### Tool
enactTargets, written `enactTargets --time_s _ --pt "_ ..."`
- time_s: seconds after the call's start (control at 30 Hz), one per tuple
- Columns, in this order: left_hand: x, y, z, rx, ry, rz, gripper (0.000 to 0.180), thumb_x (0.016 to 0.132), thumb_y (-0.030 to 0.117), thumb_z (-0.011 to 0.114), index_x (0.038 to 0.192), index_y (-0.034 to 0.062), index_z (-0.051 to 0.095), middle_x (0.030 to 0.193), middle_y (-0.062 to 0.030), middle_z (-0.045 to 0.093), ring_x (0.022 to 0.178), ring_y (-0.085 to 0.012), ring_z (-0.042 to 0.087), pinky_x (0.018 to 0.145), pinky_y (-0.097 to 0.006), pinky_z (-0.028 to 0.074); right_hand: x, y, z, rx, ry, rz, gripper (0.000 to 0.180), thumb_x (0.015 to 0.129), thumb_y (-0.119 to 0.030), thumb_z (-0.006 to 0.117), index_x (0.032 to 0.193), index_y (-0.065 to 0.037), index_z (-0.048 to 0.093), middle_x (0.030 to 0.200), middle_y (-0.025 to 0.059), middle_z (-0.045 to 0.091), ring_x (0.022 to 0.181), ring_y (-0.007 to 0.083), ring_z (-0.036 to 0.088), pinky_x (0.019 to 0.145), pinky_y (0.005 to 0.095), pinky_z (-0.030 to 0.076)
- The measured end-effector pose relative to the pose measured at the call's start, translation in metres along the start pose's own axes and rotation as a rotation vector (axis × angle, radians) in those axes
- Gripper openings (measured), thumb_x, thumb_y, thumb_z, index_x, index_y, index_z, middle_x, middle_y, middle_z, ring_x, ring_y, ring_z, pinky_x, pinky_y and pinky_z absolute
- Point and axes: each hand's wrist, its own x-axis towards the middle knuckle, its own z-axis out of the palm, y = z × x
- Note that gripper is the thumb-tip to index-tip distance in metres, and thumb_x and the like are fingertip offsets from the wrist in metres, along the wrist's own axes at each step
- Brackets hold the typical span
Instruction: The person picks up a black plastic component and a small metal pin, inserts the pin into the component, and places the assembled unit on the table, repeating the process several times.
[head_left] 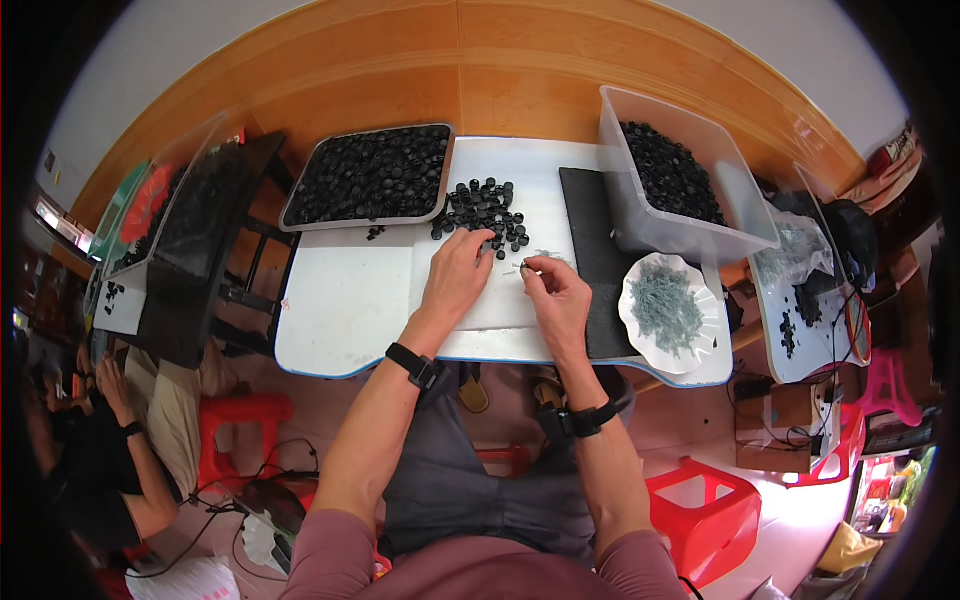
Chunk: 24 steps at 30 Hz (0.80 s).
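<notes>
My left hand (459,272) is at the near edge of a loose pile of small round black caps (480,205) on the white table (345,300). Its thumb and bent forefinger close around a black cap, which the fingers partly hide. To its right, my right hand (560,301) pinches a small thin greenish piece (523,267) between thumb and fingertips. Several thin grey-green pieces (547,254) lie on the table just beyond that hand. A white scalloped plate (695,368) heaped with similar thin pieces (666,305) stands to the right of my right hand.
A tray (293,217) full of black caps stands at the back left. At the back right, a translucent bin (690,232) holds small black parts, beside a black mat (590,230). Red stools (705,515) stand below. Another person's arm (140,460) shows at left.
</notes>
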Motion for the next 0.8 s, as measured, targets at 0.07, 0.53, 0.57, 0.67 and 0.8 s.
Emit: enactTargets --time_s 0.07,0.53,0.57,0.67,0.8 --pt "0.003 -0.001 -0.002 0.045 -0.016 0.024 0.027 0.089 0.003 0.072 0.115 0.0040 0.071 0.094 -0.0153 0.065 0.082 -0.0336 0.067 0.076 -0.043 0.055 -0.001 -0.001 0.001 -0.027 -0.006 0.004 0.016 0.089 -0.005 0.077 0.104 -0.001 0.078 0.089 0.0017 0.075 0.069 0.0045 0.061 0.063 0.0222 0.049" --pt "-0.023 0.008 -0.008 -0.337 -0.055 -0.225 0.024 0.087 0.005 0.078 0.110 0.0027 0.071 0.100 -0.0088 0.078 0.084 -0.0142 0.074 0.075 -0.028 0.057 -0.001 -0.009 0.000 -0.055 0.010 -0.069 0.015 0.088 -0.004 0.076 0.103 -0.001 0.076 0.089 0.0052 0.074 0.065 0.0079 0.061 0.060 0.0248 0.047" --pt "-0.026 0.007 -0.006 -0.394 -0.049 -0.224 0.023 0.088 0.005 0.078 0.110 0.0020 0.071 0.101 -0.0077 0.078 0.088 -0.0132 0.074 0.077 -0.027 0.058 -0.001 -0.011 0.000 -0.058 -0.012 -0.075 0.015 0.088 -0.003 0.075 0.103 -0.001 0.076 0.090 0.0055 0.074 0.065 0.0083 0.061 0.060 0.0248 0.047" --pt "-0.029 0.007 -0.006 -0.469 -0.055 -0.217 0.023 0.089 0.004 0.078 0.111 0.0014 0.071 0.103 -0.0064 0.078 0.093 -0.0130 0.075 0.081 -0.026 0.058 -0.002 -0.015 -0.001 -0.092 -0.037 -0.124 0.015 0.088 -0.003 0.076 0.103 -0.001 0.076 0.092 0.0060 0.074 0.065 0.0089 0.061 0.059 0.0247 0.047" --pt "-0.030 0.010 -0.006 -0.461 -0.070 -0.158 0.028 0.090 0.003 0.077 0.118 0.0020 0.072 0.104 -0.0074 0.079 0.094 -0.0143 0.075 0.084 -0.027 0.058 -0.004 -0.013 -0.002 -0.089 -0.048 -0.133 0.016 0.088 -0.003 0.076 0.104 -0.001 0.076 0.094 0.0066 0.074 0.065 0.0096 0.062 0.059 0.0248 0.048"
